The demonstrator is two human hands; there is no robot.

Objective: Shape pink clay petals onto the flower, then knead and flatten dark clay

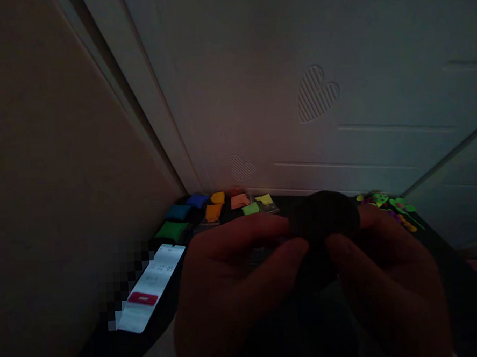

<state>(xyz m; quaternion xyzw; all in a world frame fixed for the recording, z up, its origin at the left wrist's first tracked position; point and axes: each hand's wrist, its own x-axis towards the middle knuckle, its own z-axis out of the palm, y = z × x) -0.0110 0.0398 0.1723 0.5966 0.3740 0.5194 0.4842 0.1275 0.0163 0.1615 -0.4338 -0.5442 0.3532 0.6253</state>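
A black rounded lump (323, 213), which looks like modelling clay, is held up in front of me between both hands. My left hand (236, 275) pinches its left side with thumb and index finger. On its right side, my right hand (389, 271) grips it the same way, with the thumb at the lower edge. More dark material shows below the thumbs, but the dim light hides its outline. The other fingers are mostly in shadow.
Coloured packets, among them a green packet (172, 231) and an orange packet (213, 212), lie along the back of the dark table. A lit phone (152, 289) rests at left. Small green and yellow shapes (402, 206) lie at right. A white panel (257, 91) with embossed hearts stands behind.
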